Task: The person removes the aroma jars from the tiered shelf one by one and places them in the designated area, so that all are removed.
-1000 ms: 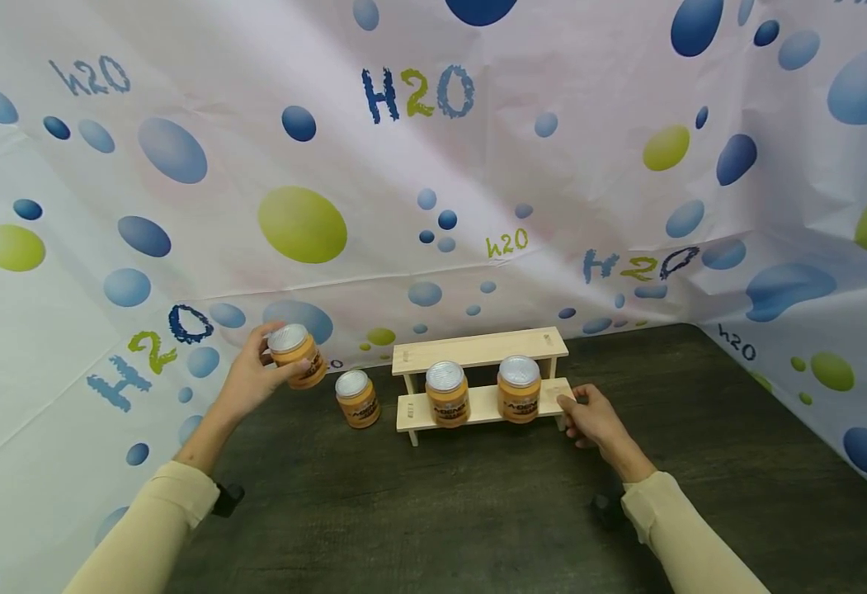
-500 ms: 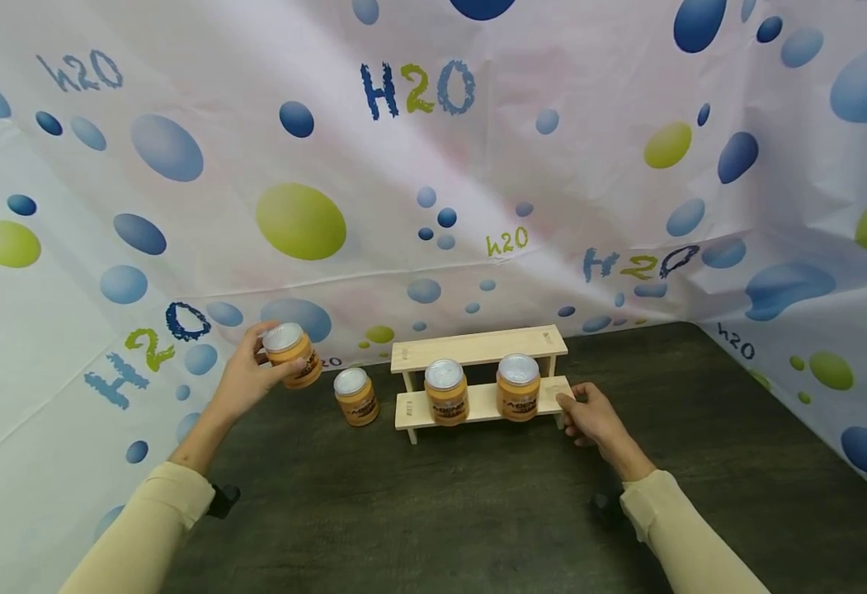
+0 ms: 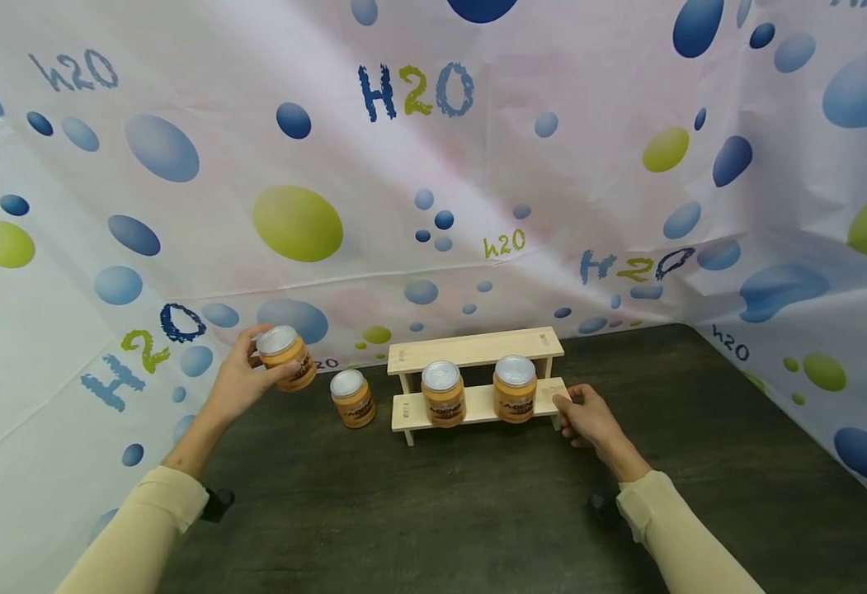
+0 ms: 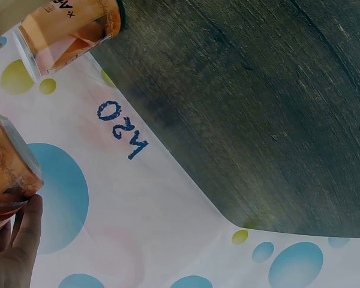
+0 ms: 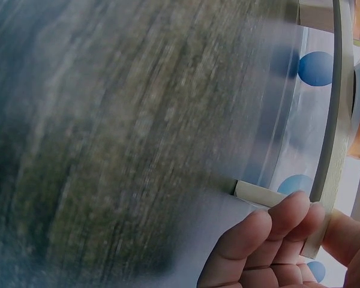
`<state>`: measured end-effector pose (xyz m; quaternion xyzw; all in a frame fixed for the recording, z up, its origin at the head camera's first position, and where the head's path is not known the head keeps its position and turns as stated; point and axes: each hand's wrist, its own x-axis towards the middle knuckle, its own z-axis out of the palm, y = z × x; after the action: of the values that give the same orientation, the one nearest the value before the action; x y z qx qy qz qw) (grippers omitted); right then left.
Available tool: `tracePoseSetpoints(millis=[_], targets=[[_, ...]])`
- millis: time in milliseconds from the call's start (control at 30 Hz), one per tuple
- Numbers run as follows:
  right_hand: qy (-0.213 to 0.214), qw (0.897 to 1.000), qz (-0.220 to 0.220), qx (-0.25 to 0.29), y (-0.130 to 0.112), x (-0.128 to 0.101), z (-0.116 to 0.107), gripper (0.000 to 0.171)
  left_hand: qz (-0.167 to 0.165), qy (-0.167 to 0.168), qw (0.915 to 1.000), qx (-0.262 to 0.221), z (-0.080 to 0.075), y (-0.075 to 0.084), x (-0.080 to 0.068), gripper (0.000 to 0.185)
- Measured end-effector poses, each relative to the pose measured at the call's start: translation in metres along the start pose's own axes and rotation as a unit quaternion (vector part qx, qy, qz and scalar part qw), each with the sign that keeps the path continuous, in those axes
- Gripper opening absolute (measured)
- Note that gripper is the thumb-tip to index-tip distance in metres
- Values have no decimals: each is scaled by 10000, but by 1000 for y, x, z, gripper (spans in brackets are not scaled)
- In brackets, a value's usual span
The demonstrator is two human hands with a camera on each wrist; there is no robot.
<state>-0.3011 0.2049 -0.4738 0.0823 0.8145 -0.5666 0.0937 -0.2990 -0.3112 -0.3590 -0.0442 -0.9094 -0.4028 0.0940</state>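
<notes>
My left hand [image 3: 243,381] has drifted its clamped jar [image 3: 285,357] leftward; right hand [image 3: 585,417] pinches the rack [image 3: 475,375] end, which could tip

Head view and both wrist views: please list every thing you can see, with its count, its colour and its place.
held jar: one, orange with silver lid, lifted in the left hand, left of the rack.
jar on the table: one, orange with silver lid, standing just left of the rack.
jars on the rack: two, orange with silver lids, on the lower shelf.
wooden rack: one, pale wood, two steps, at the back of the table.
table: one, dark wood grain.
backdrop: one, white with blue and green bubbles and H2O print, behind and at both sides.
left hand: fingers curled round the held jar.
right hand: holding the rack's right end.
sleeves: two, cream.
</notes>
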Motion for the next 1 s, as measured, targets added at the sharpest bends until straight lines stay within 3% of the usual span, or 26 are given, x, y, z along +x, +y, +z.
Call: tracePoseSetpoints(millis=[1000], targets=[[25,10000,35,-11,0,1,2,39,-157,-18,9999,-29,2,-4,-2,89]])
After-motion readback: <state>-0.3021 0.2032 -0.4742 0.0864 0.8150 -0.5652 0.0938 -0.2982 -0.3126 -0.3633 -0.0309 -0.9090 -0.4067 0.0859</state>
